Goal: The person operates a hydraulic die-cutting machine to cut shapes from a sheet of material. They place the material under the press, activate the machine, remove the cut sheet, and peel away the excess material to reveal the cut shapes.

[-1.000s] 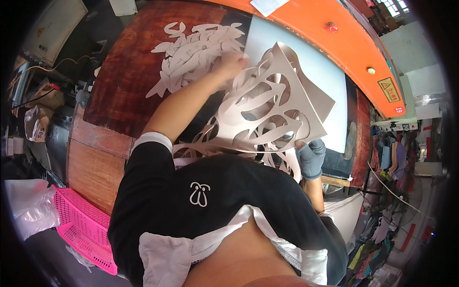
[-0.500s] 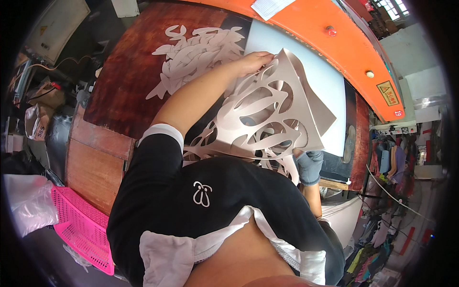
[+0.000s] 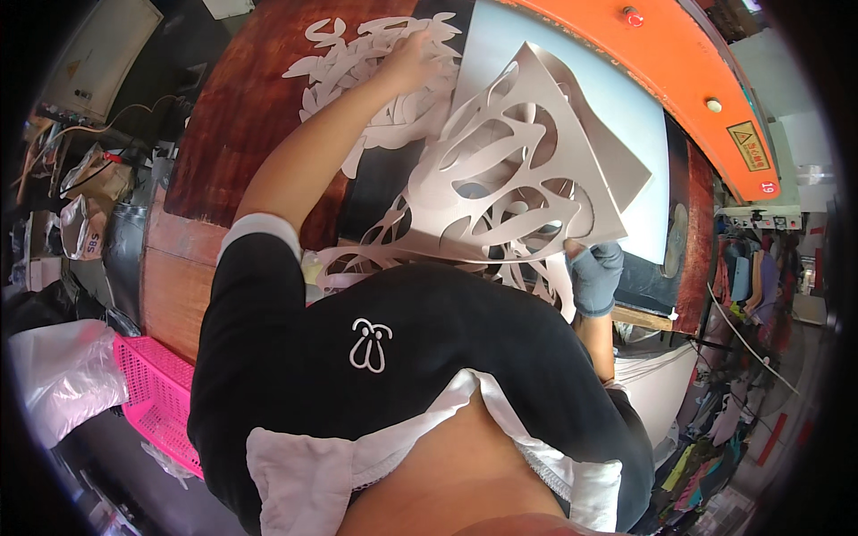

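Observation:
My right hand [image 3: 595, 279], in a grey glove with bare fingertips, grips the lower right edge of a large beige cut-out sheet [image 3: 517, 192]. The sheet is bent and full of curved, leaf-like openings, and it stands tilted in front of my chest. Over at the far left, my left hand [image 3: 416, 64] is bare and rests on a heap of loose beige cut pieces [image 3: 375, 112]. Its fingers blur in among the pieces, so their grip is not clear. Strips of the sheet's lower part hang close to my shirt.
A pale blue-white board [image 3: 505, 54] lies beyond the sheet, under an orange machine beam [image 3: 688, 80] with a red button. Dark red-brown board [image 3: 232, 116] carries the heap. A pink plastic basket [image 3: 156, 402] stands low at the left. Hanging tools or shapes fill a rack [image 3: 746, 277] at right.
My left hand has let go of the sheet's upper edge and moved left onto the heap of cut pieces. The right hand keeps holding the sheet. The whole view has shifted slightly.

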`<action>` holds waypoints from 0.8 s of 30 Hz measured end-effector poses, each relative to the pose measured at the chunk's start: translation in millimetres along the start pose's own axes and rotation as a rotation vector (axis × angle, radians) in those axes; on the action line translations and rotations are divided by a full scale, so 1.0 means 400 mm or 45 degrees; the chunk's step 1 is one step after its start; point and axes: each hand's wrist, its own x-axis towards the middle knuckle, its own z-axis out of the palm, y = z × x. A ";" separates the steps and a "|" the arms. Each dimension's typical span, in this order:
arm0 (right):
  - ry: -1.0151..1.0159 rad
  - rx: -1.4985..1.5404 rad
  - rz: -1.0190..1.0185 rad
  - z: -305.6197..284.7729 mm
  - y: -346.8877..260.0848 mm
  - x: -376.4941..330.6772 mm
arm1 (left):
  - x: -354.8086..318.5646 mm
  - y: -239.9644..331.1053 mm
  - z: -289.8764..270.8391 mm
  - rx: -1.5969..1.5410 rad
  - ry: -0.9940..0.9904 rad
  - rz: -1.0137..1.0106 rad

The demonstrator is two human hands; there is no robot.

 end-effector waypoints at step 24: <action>-0.071 0.086 0.062 0.034 -0.015 0.047 | -0.324 0.175 -0.148 -0.097 0.003 -0.071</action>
